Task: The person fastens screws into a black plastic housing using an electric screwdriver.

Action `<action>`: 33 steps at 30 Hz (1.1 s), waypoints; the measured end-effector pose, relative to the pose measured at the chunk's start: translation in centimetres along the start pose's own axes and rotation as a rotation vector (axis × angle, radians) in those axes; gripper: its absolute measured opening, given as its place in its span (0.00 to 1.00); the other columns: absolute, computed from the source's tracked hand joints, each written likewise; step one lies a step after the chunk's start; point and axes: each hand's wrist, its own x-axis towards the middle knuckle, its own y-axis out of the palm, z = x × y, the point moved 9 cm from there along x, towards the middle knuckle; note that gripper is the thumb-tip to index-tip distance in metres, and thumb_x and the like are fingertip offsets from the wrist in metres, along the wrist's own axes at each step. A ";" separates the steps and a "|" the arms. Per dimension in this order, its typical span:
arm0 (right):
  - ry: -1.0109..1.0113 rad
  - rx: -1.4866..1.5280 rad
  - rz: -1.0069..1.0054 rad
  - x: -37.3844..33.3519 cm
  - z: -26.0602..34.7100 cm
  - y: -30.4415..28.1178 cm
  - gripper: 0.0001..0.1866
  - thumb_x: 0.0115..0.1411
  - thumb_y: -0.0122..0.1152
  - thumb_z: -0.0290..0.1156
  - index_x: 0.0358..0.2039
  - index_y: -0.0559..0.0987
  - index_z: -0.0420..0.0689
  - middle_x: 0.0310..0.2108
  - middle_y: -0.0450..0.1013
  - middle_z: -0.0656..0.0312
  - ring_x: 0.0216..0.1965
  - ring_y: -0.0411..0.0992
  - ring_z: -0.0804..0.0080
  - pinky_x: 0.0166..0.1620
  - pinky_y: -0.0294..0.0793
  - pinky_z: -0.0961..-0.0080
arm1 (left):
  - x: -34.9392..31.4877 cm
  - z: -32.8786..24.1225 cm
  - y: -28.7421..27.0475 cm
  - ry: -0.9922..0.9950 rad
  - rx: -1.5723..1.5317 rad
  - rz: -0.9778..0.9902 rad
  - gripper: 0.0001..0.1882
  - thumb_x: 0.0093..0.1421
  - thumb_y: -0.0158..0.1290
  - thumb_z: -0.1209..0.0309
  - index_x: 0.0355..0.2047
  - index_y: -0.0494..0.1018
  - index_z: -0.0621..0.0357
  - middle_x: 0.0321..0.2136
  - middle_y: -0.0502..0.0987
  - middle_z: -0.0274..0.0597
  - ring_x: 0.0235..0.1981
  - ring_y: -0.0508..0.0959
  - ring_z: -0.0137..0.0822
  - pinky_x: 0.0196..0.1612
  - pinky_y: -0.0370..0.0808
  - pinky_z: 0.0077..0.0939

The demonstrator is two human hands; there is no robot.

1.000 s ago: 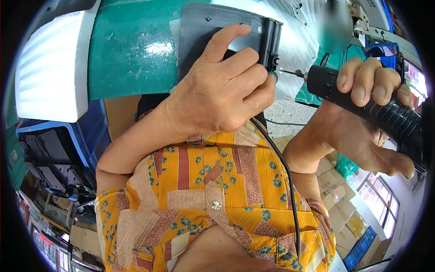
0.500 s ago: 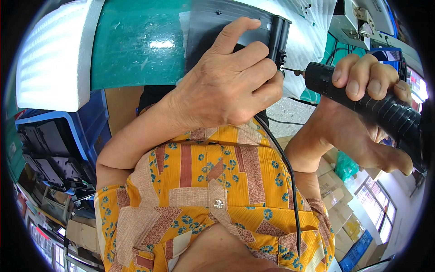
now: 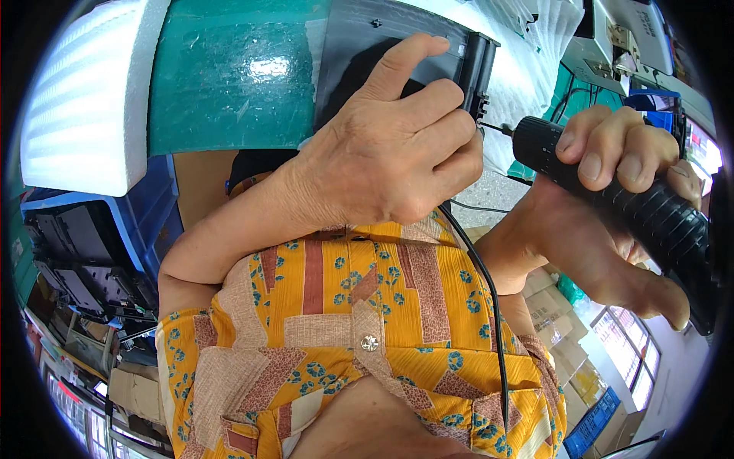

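A flat black plastic panel (image 3: 428,32) with a ridged right edge lies on the green work surface, its near part hidden by my left hand (image 3: 405,145). That hand is closed at the panel's near right corner, index finger raised and crooked over it, the other fingers curled in. My right hand (image 3: 612,161) is wrapped round a black electric screwdriver (image 3: 547,144), held almost level. Its thin bit points left, with the tip at the panel's corner beside my left fingertips. Whether a screw sits at the tip is too small to tell.
White foam block (image 3: 88,99) stands on the green surface (image 3: 229,84) at left. Below it, a blue crate (image 3: 153,199) holds black plastic parts (image 3: 84,252). White foam sheeting lies behind the panel. A black cable (image 3: 493,306) hangs across my front. Cardboard boxes (image 3: 554,321) are at lower right.
The rear end of the screwdriver has dipped with my right hand, so the tool slopes more. Its tip stays at the panel's corner. My left hand keeps its place on the panel.
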 end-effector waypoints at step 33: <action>-0.251 0.332 0.066 6.7 0.4 -2.3 0.46 0.53 0.56 0.79 0.54 0.79 0.50 0.42 0.72 0.57 0.41 0.71 0.61 0.47 0.70 0.59 | 0.3 -0.2 0.1 0.031 0.026 0.112 0.09 0.48 0.60 0.72 0.31 0.79 0.59 0.37 0.78 0.36 0.41 0.78 0.37 0.63 0.68 0.56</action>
